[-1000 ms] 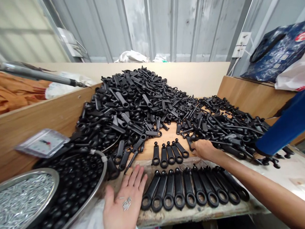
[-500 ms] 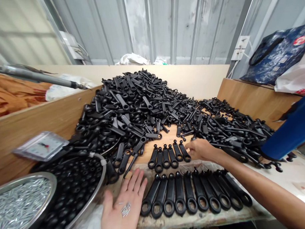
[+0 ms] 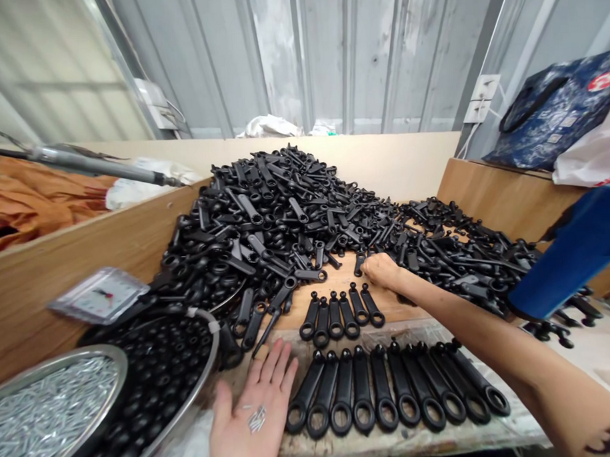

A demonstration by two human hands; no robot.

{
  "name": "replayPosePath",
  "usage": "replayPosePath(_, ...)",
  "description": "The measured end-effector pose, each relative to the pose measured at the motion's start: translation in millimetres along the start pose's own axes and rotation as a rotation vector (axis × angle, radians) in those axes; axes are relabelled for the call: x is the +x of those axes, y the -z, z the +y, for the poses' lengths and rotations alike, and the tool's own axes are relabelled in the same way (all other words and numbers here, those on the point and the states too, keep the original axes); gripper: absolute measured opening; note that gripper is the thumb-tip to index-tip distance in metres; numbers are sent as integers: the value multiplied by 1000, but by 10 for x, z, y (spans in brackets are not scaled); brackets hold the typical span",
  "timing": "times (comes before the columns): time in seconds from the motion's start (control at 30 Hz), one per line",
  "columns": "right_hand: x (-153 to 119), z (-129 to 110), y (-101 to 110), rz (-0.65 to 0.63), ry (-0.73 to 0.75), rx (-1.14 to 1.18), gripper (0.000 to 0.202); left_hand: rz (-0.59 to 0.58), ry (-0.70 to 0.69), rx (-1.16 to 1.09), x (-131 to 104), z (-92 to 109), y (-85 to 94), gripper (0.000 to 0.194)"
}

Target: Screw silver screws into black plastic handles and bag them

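My left hand [image 3: 256, 410] lies palm up with fingers stretched, several small silver metal pins [image 3: 257, 419] resting loose on the palm. To its right, a front row of black ring-ended crank handles [image 3: 363, 390] lies side by side, rings toward me. Behind them sits a shorter row of the same handles [image 3: 335, 317]. My right hand [image 3: 382, 271] is at the pile's near edge, fingers curled closed. It is right beside a loose black handle [image 3: 359, 263]; what its fingers hold is hidden.
A large heap of black handles [image 3: 274, 209] fills the back. At left stand a bowl of silver pins [image 3: 51, 404] and a basin of black round knobs [image 3: 160, 373]. A clear-cased clock [image 3: 102, 295] leans by the wooden side board [image 3: 86, 256]. A blue sleeve-like shape [image 3: 566, 253] is at right.
My right hand has moved from the end of the short row, away from me and slightly left, to the pile's edge. My left hand stays open with the pins. The view shifted slightly.
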State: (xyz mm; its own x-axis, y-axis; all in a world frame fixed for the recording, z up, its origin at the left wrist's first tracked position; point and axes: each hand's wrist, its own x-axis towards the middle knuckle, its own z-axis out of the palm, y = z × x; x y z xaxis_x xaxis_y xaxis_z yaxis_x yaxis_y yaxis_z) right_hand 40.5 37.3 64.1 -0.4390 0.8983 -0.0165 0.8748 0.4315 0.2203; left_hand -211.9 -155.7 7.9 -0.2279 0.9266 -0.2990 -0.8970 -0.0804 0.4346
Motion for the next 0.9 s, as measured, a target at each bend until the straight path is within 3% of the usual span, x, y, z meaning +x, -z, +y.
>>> replayPosePath(0.07, -53, 93, 97, 69, -46, 66, 17, -16, -4, 28, 2, 2, 14, 70)
replayPosePath(0.23, -316, 332, 397, 313, -230, 262, 38, -43, -19, 58, 16, -2, 54, 72)
replayPosePath(0.3, -457, 379, 442, 344, -252, 356, 42, -51, -15, 55, 22, -4, 64, 72)
replayPosePath(0.47, -735, 308, 262, 154, -192, 564, 38, -73, -19, 52, 28, -11, 83, 72)
replayPosePath(0.6, -763, 146, 30, 27, -182, 592, 37, -87, -34, 63, 16, -7, 72, 72)
replayPosePath(0.9, -603, -67, -127, 19, -265, 324, 27, -85, -5, 48, 45, 0, 101, 70)
